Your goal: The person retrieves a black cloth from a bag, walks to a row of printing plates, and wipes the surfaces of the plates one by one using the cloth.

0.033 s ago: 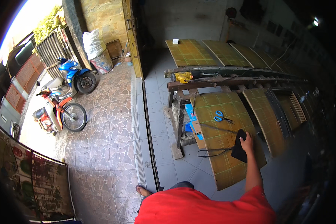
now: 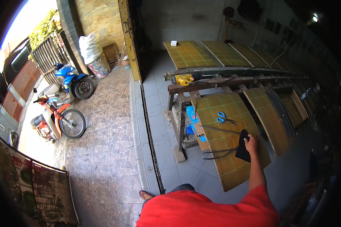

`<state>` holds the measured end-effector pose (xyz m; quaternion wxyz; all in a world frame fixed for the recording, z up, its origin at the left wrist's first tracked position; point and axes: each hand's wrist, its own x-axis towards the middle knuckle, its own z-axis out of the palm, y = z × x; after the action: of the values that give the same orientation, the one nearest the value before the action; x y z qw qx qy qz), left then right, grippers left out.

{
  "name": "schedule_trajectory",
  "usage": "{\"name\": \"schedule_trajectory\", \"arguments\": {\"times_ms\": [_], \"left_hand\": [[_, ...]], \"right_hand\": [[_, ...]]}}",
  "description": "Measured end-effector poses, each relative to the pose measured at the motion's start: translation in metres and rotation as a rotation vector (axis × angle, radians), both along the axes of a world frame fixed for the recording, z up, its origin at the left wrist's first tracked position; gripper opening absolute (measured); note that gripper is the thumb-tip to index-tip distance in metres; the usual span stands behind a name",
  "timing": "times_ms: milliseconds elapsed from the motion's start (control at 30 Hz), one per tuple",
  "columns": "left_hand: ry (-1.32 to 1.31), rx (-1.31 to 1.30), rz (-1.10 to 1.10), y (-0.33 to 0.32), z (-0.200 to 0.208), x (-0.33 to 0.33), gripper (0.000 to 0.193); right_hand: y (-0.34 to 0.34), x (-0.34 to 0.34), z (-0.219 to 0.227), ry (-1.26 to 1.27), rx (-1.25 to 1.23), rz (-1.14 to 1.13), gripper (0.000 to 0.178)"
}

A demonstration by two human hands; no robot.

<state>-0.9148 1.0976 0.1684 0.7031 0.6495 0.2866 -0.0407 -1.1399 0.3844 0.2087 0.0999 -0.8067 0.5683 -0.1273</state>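
Observation:
My right hand (image 2: 251, 143) is closed on the upper right edge of a flat black fabric piece (image 2: 242, 153), with the thumb on top. Long thin dark straps (image 2: 220, 130) trail leftward from it, some past the board's left edge. Beneath the fabric lies a tilted yellow-brown board (image 2: 213, 106) marked with a green grid. Blue-handled scissors (image 2: 221, 118) rest on the board just beyond the straps, their blades pointing right. My left hand does not show.
A yellow power tool (image 2: 184, 79) lies on the wooden bench frame (image 2: 212, 86) behind the board. More gridded boards (image 2: 268, 117) stand right and beyond. Cardboard boxes (image 2: 201, 137) sit under the board. Two motorbikes (image 2: 66, 83) are parked outside at left.
The view has shifted slightly. My right hand stays on the black fabric piece, and the scissors keep their place on the board.

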Motion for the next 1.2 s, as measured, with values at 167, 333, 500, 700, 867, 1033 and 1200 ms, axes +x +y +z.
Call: {"name": "schedule_trajectory", "arguments": {"times_ms": [167,333,500,700,867,1033,1200], "left_hand": [[-0.208,0.163,-0.472,-0.043,0.028,0.196,0.038],[-0.456,0.148,-0.842,-0.136,0.066,0.342,0.037],[-0.554,0.111,-1.062,-0.213,0.073,0.440,0.036],[-0.483,0.259,-1.108,-0.268,0.035,0.537,0.036],[-0.339,0.552,-0.976,-0.258,-0.020,0.621,0.035],[-0.153,0.812,-0.903,-0.233,-0.080,0.708,0.034],[-0.088,0.947,-0.924,-0.224,-0.118,0.857,0.034]], "right_hand": [[0.007,-0.001,-0.019,0.077,-0.067,-0.344,0.008],[0.039,0.051,0.049,0.173,-0.221,-0.540,0.023],[0.063,0.098,0.145,-0.008,-0.393,-0.587,0.028],[-0.007,0.189,0.195,-1.109,-0.416,-0.388,0.015],[-0.005,0.465,0.256,-1.765,0.480,-0.067,0.021],[0.052,0.683,0.218,-1.772,1.509,0.185,0.038],[0.108,0.849,0.079,-1.566,1.813,-0.373,0.039]]}}
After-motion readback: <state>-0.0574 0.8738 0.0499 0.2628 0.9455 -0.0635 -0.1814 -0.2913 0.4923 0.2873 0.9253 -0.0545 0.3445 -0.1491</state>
